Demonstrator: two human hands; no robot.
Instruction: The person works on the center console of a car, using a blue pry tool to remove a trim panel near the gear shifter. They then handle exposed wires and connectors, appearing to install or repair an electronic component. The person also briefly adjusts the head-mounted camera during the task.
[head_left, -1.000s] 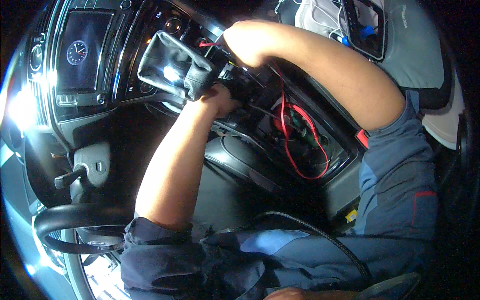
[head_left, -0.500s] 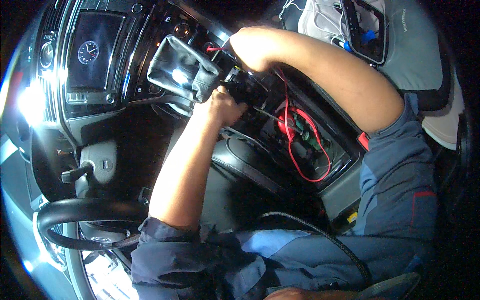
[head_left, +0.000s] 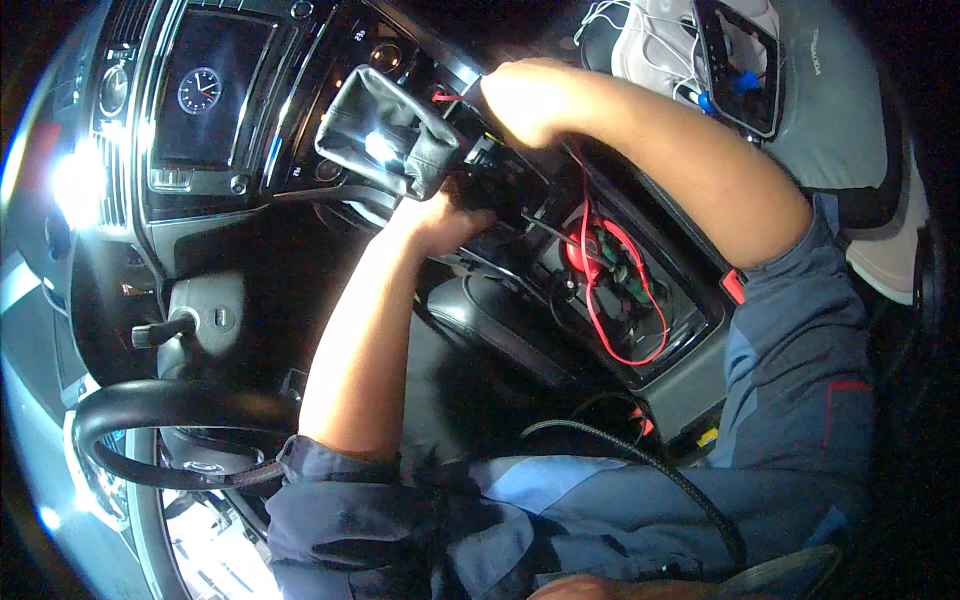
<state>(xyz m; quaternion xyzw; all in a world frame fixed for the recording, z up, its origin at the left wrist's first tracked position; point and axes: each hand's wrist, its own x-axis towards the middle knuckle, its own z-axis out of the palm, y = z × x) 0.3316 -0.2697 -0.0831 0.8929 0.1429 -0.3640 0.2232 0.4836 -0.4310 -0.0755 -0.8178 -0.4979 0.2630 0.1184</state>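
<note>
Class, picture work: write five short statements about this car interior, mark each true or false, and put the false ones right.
1. A round clock face shows on the screen. True.
2. The left hand grips the steering wheel. False: the left hand is next to the black cover, and the steering wheel has no hand on it.
3. The red cable forms a loop to the right of the left hand. True.
4. The sleeves reach the wrists. False: the sleeves end near the elbows.
5. A black-framed device lies at the picture's upper right. True.
</note>
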